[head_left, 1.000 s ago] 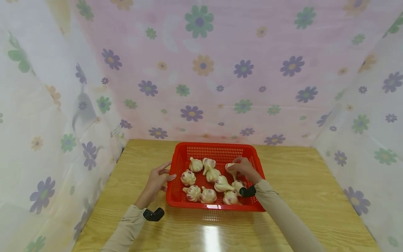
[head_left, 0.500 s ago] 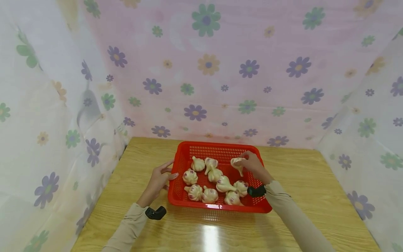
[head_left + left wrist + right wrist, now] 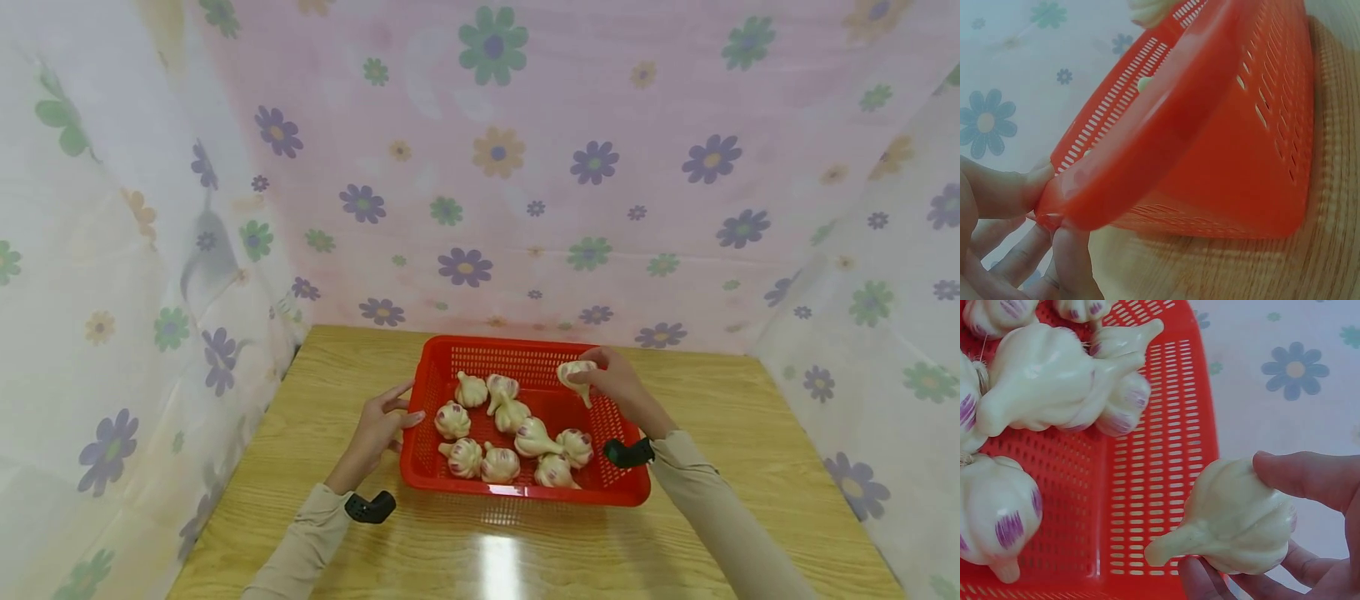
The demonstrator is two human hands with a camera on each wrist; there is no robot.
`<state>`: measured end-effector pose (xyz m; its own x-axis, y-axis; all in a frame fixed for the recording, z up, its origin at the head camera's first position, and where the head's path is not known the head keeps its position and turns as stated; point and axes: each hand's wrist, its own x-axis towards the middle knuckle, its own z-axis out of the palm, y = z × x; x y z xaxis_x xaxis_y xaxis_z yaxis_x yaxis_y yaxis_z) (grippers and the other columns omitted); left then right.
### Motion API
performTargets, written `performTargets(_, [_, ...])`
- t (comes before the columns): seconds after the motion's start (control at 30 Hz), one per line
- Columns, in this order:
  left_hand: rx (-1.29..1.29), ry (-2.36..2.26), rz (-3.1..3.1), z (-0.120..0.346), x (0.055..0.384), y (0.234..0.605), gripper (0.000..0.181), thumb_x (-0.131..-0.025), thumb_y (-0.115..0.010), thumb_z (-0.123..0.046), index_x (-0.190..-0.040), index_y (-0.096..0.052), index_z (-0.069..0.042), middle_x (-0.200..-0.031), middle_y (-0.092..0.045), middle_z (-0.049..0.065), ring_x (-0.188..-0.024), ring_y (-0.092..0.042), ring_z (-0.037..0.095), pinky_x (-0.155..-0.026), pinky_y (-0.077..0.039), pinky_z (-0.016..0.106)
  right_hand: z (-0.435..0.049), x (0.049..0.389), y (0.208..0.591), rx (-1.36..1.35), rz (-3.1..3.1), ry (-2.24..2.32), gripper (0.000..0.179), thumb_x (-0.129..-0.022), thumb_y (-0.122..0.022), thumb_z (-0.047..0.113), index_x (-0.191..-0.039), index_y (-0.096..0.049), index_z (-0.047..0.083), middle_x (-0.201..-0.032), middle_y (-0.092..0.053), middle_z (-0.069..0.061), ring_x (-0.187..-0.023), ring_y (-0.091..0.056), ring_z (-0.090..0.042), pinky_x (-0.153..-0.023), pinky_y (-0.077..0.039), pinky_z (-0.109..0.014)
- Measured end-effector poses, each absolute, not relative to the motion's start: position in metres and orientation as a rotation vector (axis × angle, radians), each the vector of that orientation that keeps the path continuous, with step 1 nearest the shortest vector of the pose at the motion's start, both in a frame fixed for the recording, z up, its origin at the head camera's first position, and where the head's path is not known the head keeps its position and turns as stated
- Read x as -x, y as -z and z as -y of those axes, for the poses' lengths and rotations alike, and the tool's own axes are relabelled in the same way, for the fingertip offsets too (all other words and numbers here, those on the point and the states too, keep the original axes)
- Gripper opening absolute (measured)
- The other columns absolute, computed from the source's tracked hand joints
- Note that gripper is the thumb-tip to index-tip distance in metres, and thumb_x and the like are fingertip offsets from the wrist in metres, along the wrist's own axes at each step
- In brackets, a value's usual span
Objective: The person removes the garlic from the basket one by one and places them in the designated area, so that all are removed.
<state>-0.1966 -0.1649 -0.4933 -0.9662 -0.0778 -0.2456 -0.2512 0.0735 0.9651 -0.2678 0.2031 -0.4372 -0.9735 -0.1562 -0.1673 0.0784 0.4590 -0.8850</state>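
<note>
My right hand [image 3: 622, 387] grips a garlic bulb [image 3: 576, 377] over the back right part of a red plastic basket [image 3: 525, 493]. In the right wrist view the thumb and fingers pinch the round body of this bulb, and its stem points left. Several more garlic bulbs [image 3: 500, 464], cream with purple streaks, lie on the basket floor, mostly left and front. My left hand [image 3: 375, 429] holds the basket's left rim; in the left wrist view the thumb [image 3: 1007, 190] lies over the rim and the fingers are under it.
The basket stands on a wooden table [image 3: 337, 367]. A flower-patterned curtain [image 3: 517, 217] rises behind the table and along both sides. Black wrist cameras sit on both wrists, the right one [image 3: 628, 453] above the basket's right side.
My right hand has lifted the garlic bulb off the other bulbs and carried it up, back and to the right. The left hand keeps its hold on the rim.
</note>
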Motion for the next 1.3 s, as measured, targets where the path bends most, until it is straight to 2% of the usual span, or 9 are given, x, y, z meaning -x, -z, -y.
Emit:
performTargets(0.3, [0.335, -2.027, -2.202, 0.165, 0.196, 0.492, 0.059, -0.083, -0.070, -0.007, -0.137, -0.052, -0.023, -0.106, -0.061, 0.015, -0.062, -0.064, 0.022, -0.044, -0.051, 0.034, -0.213, 0.262, 0.418, 0.055, -2.494, 1.486, 0.057, -0.087, -0.069, 0.026, -0.129, -0.043, -0.004, -0.138, -0.039, -0.024, -0.097, -0.051, -0.036, -0.088, -0.044, -0.053])
performTargets(0.5, [0.327, -2.024, -2.210, 0.165, 0.197, 0.493, 0.059, -0.083, -0.070, -0.007, -0.137, -0.052, -0.023, -0.106, -0.061, 0.015, -0.062, -0.064, 0.021, -0.043, -0.051, 0.032, -0.223, 0.259, 0.408, 0.018, -2.493, 1.483, 0.063, -0.087, -0.068, 0.028, -0.135, -0.040, -0.003, -0.143, -0.033, -0.025, -0.112, -0.047, -0.039, -0.093, -0.043, -0.053])
performTargets(0.7, [0.337, -2.021, -2.208, 0.165, 0.196, 0.492, 0.059, -0.083, -0.069, -0.007, -0.138, -0.051, -0.023, -0.106, -0.060, 0.015, -0.059, -0.062, 0.021, -0.043, -0.050, 0.032, -0.238, 0.258, 0.407, 0.034, -2.513, 1.477, 0.065, -0.088, -0.067, 0.033, -0.137, -0.041, -0.001, -0.143, -0.034, -0.023, -0.111, -0.048, -0.037, -0.090, -0.046, -0.048])
performTargets(0.93, [0.333, -2.024, -2.204, 0.165, 0.196, 0.492, 0.059, -0.083, -0.070, -0.008, -0.137, -0.052, -0.022, -0.107, -0.061, 0.014, -0.059, -0.062, 0.019, -0.042, -0.050, 0.031, -0.252, 0.255, 0.405, 0.054, -2.530, 1.496, 0.068, -0.089, -0.066, 0.035, -0.138, -0.039, -0.003, -0.143, -0.033, -0.025, -0.120, -0.043, -0.040, -0.088, -0.048, -0.047])
performTargets(1.1, [0.341, -2.028, -2.198, 0.164, 0.196, 0.491, 0.059, -0.083, -0.069, -0.006, -0.137, -0.052, -0.022, -0.106, -0.061, 0.014, -0.060, -0.063, 0.021, -0.042, -0.050, 0.031, -0.262, 0.253, 0.404, 0.040, -2.534, 1.508, 0.069, -0.090, -0.065, 0.035, -0.140, -0.036, -0.004, -0.143, -0.032, -0.025, -0.117, -0.044, -0.039, -0.084, -0.051, -0.041])
performTargets(1.3, [0.350, -2.034, -2.191, 0.164, 0.196, 0.492, 0.059, -0.083, -0.069, -0.006, -0.137, -0.052, -0.023, -0.106, -0.062, 0.014, -0.061, -0.065, 0.023, -0.042, -0.050, 0.032, -0.274, 0.251, 0.407, 0.026, -2.548, 1.507, 0.068, -0.091, -0.063, 0.035, -0.140, -0.035, -0.003, -0.144, -0.031, -0.026, -0.119, -0.043, -0.040, -0.087, -0.049, -0.047])
